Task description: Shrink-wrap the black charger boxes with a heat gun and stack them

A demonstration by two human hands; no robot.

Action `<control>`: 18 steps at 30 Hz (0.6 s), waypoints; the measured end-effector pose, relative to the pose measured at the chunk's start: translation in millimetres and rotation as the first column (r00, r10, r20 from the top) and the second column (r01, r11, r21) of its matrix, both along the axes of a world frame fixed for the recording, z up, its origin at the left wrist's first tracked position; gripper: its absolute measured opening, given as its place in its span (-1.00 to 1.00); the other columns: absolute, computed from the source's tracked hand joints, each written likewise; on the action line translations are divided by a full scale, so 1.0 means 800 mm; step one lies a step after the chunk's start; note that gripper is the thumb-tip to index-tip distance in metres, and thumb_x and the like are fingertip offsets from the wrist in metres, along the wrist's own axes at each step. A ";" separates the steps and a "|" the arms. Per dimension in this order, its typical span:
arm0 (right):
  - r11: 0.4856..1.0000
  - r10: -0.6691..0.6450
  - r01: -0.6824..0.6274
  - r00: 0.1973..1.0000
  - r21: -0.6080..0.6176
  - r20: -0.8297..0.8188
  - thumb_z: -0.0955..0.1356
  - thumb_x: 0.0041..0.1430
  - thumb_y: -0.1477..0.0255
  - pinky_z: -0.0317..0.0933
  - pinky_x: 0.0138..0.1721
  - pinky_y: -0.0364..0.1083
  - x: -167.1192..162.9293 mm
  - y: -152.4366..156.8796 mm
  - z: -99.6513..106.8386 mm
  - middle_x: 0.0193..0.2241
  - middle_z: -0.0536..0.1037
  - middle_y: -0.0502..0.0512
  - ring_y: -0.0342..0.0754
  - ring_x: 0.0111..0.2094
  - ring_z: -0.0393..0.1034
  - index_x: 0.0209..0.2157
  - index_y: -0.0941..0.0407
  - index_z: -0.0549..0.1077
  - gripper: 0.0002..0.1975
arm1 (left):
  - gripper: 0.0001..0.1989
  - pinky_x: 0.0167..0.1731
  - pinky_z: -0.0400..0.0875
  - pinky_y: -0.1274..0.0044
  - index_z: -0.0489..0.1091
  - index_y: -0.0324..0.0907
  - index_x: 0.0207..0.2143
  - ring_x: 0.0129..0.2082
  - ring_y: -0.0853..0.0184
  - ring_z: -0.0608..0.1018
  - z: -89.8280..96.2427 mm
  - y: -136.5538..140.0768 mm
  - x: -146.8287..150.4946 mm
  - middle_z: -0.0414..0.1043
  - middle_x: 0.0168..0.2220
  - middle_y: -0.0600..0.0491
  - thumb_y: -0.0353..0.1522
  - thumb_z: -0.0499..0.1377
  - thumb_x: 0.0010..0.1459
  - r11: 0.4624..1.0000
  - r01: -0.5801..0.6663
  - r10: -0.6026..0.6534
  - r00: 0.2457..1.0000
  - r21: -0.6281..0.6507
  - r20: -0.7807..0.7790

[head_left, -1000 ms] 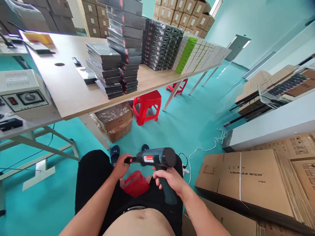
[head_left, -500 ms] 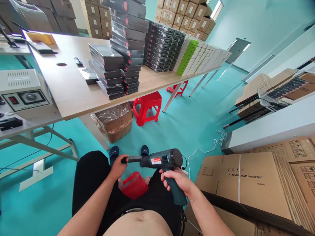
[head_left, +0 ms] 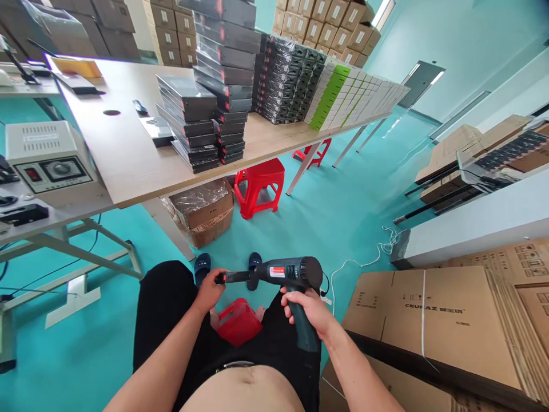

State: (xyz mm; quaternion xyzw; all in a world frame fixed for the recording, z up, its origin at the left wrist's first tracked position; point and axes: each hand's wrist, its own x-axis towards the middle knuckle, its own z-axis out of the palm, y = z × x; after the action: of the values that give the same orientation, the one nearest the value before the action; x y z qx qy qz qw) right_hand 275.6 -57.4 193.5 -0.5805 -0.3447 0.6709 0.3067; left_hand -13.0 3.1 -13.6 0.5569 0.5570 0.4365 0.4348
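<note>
Presently logged from my remote feed, one seated person over a teal floor (head_left: 343,212). Item one: heat gun (head_left: 283,274), dark green with a red label, held level above the lap; right hand (head_left: 309,309) has its fingers wrapped round the grip, left hand (head_left: 210,289) has its fingertips pinched on the narrow nozzle end. Item two: red plastic piece (head_left: 237,321) resting on the black shorts, just below the gun. Item three: long wooden table (head_left: 128,160) ahead, carrying stacks of flat dark boxes (head_left: 201,114), shrink-wrapped black packs (head_left: 285,83) and rows of white-and-green cartons (head_left: 347,94). Item four: red stool (head_left: 257,186) and a wrapped cardboard box (head_left: 201,210) under that table. Item five: grey machine with a dial (head_left: 47,163) on a bench at left. Item six: flattened cardboard cartons (head_left: 446,326) at right, touching the floor, with a white cable (head_left: 364,260) lying near them.
</note>
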 end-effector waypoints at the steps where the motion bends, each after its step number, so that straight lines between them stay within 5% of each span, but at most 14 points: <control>1: 0.999 0.026 -0.026 1.000 -0.022 0.013 0.38 0.04 0.36 0.30 -0.56 -0.16 -0.004 -0.002 0.003 -0.43 0.51 0.11 -0.12 -0.53 0.39 -0.17 0.26 0.45 -0.67 | -0.51 0.07 0.23 0.38 0.42 -0.15 -0.14 -0.01 0.21 0.43 0.001 0.000 0.000 0.43 -0.08 0.00 -0.51 0.04 -0.19 1.000 0.004 -0.004 1.000 -0.002 0.004; 5: 0.977 0.203 -0.207 0.976 -0.042 -0.075 0.39 0.01 0.35 0.29 -0.55 -0.18 -0.027 -0.011 0.012 -0.50 0.50 0.12 -0.15 -0.56 0.38 -0.28 0.29 0.49 -0.71 | -0.54 0.00 0.25 0.39 0.43 -0.18 -0.15 -0.08 0.20 0.45 0.004 0.002 0.001 0.46 -0.14 0.01 -0.50 0.05 -0.19 0.999 -0.008 0.009 1.000 -0.037 0.018; 10: 1.000 -0.010 0.011 0.998 0.007 -0.056 0.39 0.03 0.32 0.31 -0.54 -0.17 -0.024 -0.008 0.008 -0.41 0.50 0.10 -0.13 -0.50 0.40 -0.14 0.25 0.45 -0.62 | -0.52 -0.21 0.29 0.48 0.43 -0.17 -0.11 -0.26 0.27 0.45 0.010 0.000 -0.002 0.45 -0.25 0.08 -0.49 0.06 -0.16 0.994 -0.040 0.045 0.998 -0.102 0.049; 15: 0.995 0.103 -0.104 0.991 0.002 -0.087 0.38 0.06 0.32 0.31 -0.53 -0.17 -0.008 -0.010 0.005 -0.37 0.51 0.14 -0.12 -0.48 0.41 -0.13 0.25 0.46 -0.64 | -0.54 -0.32 0.25 0.52 0.45 -0.15 -0.14 -0.38 0.31 0.41 0.017 -0.001 -0.001 0.42 -0.37 0.12 -0.49 0.10 -0.17 0.986 -0.073 0.093 0.987 -0.150 0.132; 18: 1.000 0.014 -0.013 0.998 0.016 -0.066 0.40 0.05 0.30 0.32 -0.52 -0.17 -0.012 -0.011 0.003 -0.36 0.51 0.13 -0.12 -0.48 0.40 -0.13 0.24 0.44 -0.62 | -0.59 -0.30 0.25 0.51 0.47 -0.15 -0.21 -0.36 0.29 0.41 0.021 0.001 0.002 0.44 -0.36 0.11 -0.49 0.13 -0.20 0.982 -0.072 0.109 0.972 -0.174 0.209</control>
State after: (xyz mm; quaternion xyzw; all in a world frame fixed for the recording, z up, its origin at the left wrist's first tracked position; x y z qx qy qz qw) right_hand 265.8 -66.2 196.0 -0.5534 -0.3434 0.6890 0.3178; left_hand -11.6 3.7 3.2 0.4417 0.5654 0.4664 0.5174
